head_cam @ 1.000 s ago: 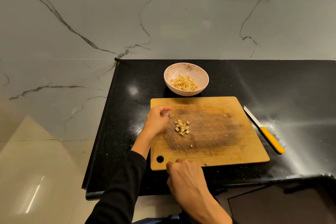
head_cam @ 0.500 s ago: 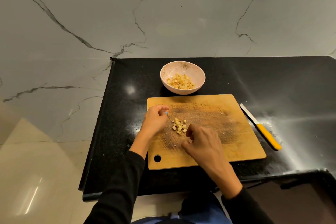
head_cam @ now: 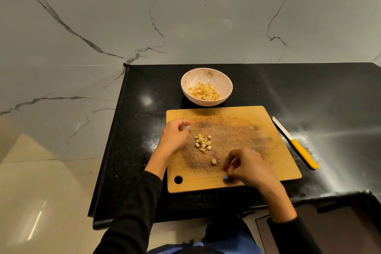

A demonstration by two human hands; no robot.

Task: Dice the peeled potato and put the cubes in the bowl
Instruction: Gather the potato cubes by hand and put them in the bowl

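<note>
A small pile of potato cubes (head_cam: 203,142) lies on the wooden cutting board (head_cam: 257,150), with one stray cube (head_cam: 214,161) nearer me. My left hand (head_cam: 175,136) rests on the board just left of the pile, fingers loosely curled and holding nothing. My right hand (head_cam: 247,168) is down near the board's front edge, its curled fingertips pinched together on a small potato bit that they mostly hide. The pink bowl (head_cam: 185,80) stands behind the board with several cubes in it.
A yellow-handled knife (head_cam: 296,146) lies on the black counter (head_cam: 329,99) right of the board, blade pointing away. The counter ends at the left and front edges, and a marble wall rises behind it. A dark panel (head_cam: 340,229) sits at the lower right.
My right hand came from the front edge up to the pile, then drew back toward the board's front edge. The left hand stayed beside the pile.
</note>
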